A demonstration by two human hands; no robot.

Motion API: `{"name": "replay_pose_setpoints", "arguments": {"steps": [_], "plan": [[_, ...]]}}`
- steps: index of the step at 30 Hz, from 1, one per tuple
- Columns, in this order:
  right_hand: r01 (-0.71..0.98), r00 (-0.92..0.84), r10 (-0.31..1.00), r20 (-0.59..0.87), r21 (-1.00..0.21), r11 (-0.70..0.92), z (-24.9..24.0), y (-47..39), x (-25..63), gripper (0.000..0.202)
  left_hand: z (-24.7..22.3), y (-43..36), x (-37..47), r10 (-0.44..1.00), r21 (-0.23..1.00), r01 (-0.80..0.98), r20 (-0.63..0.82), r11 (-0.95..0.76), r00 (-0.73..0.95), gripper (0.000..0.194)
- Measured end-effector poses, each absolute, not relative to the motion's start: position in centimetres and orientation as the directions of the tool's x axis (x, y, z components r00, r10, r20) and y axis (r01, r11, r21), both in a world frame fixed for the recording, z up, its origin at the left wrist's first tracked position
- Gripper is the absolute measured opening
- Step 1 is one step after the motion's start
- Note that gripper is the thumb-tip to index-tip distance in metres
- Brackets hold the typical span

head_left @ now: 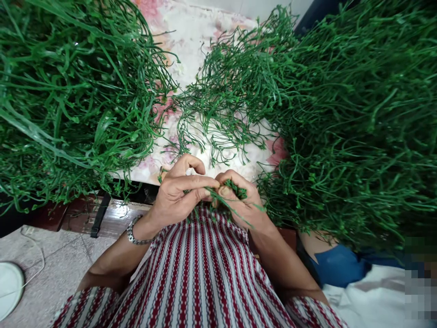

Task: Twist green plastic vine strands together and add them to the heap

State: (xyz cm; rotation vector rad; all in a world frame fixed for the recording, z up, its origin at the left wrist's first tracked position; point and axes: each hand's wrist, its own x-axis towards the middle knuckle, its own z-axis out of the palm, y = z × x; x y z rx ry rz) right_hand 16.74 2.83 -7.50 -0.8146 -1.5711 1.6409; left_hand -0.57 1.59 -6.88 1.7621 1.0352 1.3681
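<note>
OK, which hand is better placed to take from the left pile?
Probably your left hand: it's nearer the left pile, while your right hand holds a bunch.

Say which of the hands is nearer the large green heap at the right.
Right. The right hand is just beside the heap; the left hand is farther off, on the right hand's other side.

A white cloth printed with pink and purple flowers bears a large tangled heap of thin green stems at the left, a broad heap of dark green stems at the right, and a loose spread of green stems between them.
</note>
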Motion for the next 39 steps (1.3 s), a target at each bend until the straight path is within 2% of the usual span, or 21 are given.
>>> {"name": "replay_pose_setpoints", "arguments": {"steps": [3,8,11,14,19,22,26,29,32,36,39], "plan": [[-0.034,-0.472,0.882,0.007,-0.999,-0.01,-7.9,2.1,16.3,0.015,-7.3,1.3,-0.5,0.879,0.847,0.242,0.473,-0.473,0.059,0.021],[-0.001,-0.442,0.897,0.017,-1.0,0.018,-7.7,1.7,15.9,0.017,-7.2,1.3,-0.2,0.867,0.84,0.219,0.495,-0.496,0.061,0.023],[0.029,-0.454,0.889,0.05,-0.997,0.071,-7.6,1.9,15.9,0.014,-7.3,1.2,-0.2,0.898,0.888,0.142,0.437,-0.438,0.039,0.014],[0.122,-0.474,0.873,0.117,-0.973,0.196,-7.4,2.3,16.2,0.016,-7.4,1.1,-0.5,0.937,0.933,0.083,0.347,-0.35,0.051,0.007],[0.254,-0.593,0.758,0.272,-0.83,0.497,-7.1,2.8,16.4,0.03,-7.5,1.0,-0.8,0.953,0.953,0.079,0.285,-0.293,0.098,0.006],[0.317,-0.632,0.709,0.313,-0.731,0.605,-7.5,2.8,16.4,0.027,-7.5,0.7,-0.5,0.963,0.955,0.127,0.259,-0.266,0.072,0.008],[0.42,-0.611,0.704,0.362,-0.606,0.675,-8.3,2.6,16.6,0.013,-7.3,0.5,-0.1,0.984,0.961,0.213,0.165,-0.175,0.065,0.01],[0.446,-0.603,0.677,0.423,-0.524,0.725,-8.4,2.6,16.8,0.015,-6.9,0.6,-0.1,0.988,0.989,0.143,0.012,-0.035,0.155,0.005],[0.49,-0.628,0.666,0.403,-0.46,0.74,-8.0,2.7,17.0,0.016,-6.7,0.9,-0.4,0.97,0.996,0.077,-0.067,0.05,0.232,0.004],[0.53,-0.671,0.678,0.301,-0.445,0.722,-7.7,2.7,16.9,0.011,-6.6,1.5,-0.7,0.958,0.983,0.17,-0.118,0.075,0.261,0.013],[0.519,-0.676,0.67,0.307,-0.447,0.729,-7.7,2.5,16.8,0.012,-6.5,1.8,-1.0,0.921,0.963,0.264,-0.152,0.056,0.358,0.016]]}}
